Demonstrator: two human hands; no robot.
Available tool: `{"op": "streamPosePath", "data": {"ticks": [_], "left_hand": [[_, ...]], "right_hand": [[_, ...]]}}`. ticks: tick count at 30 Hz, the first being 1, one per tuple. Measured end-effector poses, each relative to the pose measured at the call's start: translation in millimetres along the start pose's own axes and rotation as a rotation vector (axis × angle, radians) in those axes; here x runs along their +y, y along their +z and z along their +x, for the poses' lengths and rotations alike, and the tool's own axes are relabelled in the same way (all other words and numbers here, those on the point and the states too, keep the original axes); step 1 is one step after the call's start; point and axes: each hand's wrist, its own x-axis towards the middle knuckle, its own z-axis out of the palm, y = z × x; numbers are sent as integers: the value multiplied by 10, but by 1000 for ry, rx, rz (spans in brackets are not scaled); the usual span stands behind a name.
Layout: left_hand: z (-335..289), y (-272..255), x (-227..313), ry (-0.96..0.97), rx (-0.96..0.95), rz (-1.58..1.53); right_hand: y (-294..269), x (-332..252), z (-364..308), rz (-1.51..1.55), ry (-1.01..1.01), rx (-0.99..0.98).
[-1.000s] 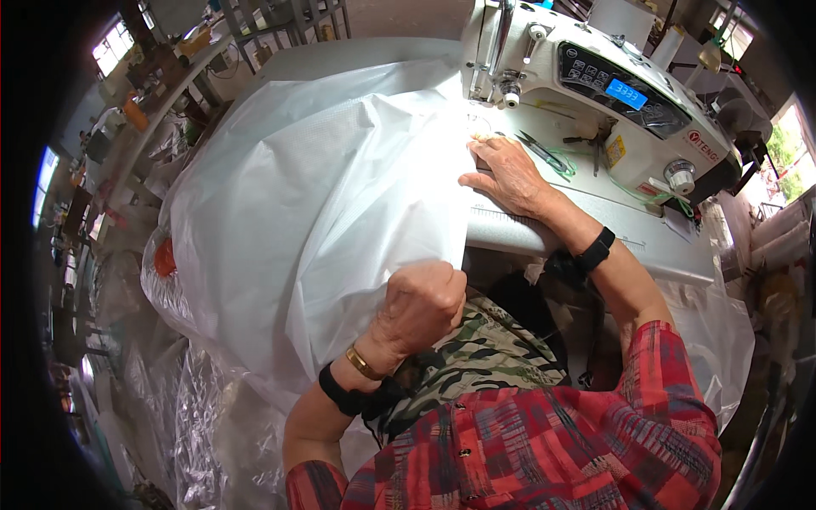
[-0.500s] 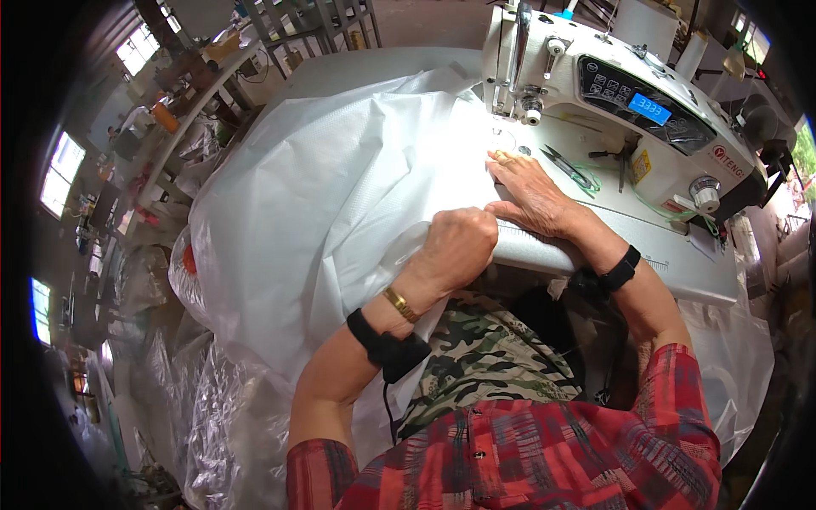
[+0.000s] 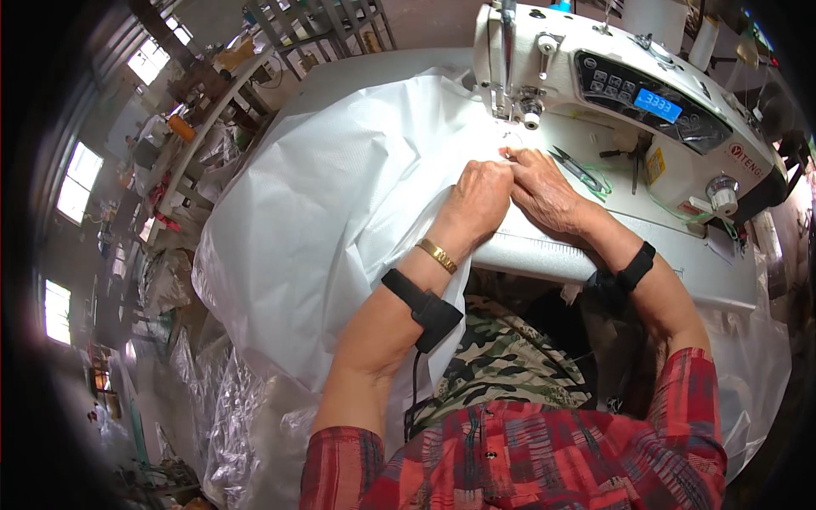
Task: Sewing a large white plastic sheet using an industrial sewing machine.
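A large sheet of white woven fabric (image 3: 340, 187) drapes over the sewing table and down to my lap. My left hand (image 3: 480, 197) pinches the fabric's edge just in front of the needle of a white sewing machine (image 3: 595, 59). My right hand (image 3: 544, 191) lies flat beside it, fingers pressing the same edge onto the machine bed. Both hands touch each other near the presser foot (image 3: 507, 115).
Small green-handled snips (image 3: 582, 174) lie on the machine bed right of my hands. The white table edge (image 3: 544, 255) runs under my wrists. Heaps of clear and white plastic sheeting (image 3: 221, 399) fill the floor at the left. Benches and shelves stand at the far left.
My left hand has risen from my lap along the fabric edge up to the needle, beside my right hand. The right hand slid slightly toward the presser foot.
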Motion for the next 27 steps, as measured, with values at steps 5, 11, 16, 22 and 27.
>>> {"op": "streamPosePath", "data": {"ticks": [5,11,16,22,27], "left_hand": [[-69,0,-18,-35,58,15],[-397,-44,184,-113,95,5],[-350,0,84,-67,75,-31],[-174,69,-22,-20,68,-14],[-33,107,-89,-25,85,20]], "right_hand": [[17,126,40,-29,1,104],[-62,105,33,59,60,74],[-56,31,36,-37,68,76],[50,60,3,-103,22,163],[72,49,32,-113,30,211]]}}
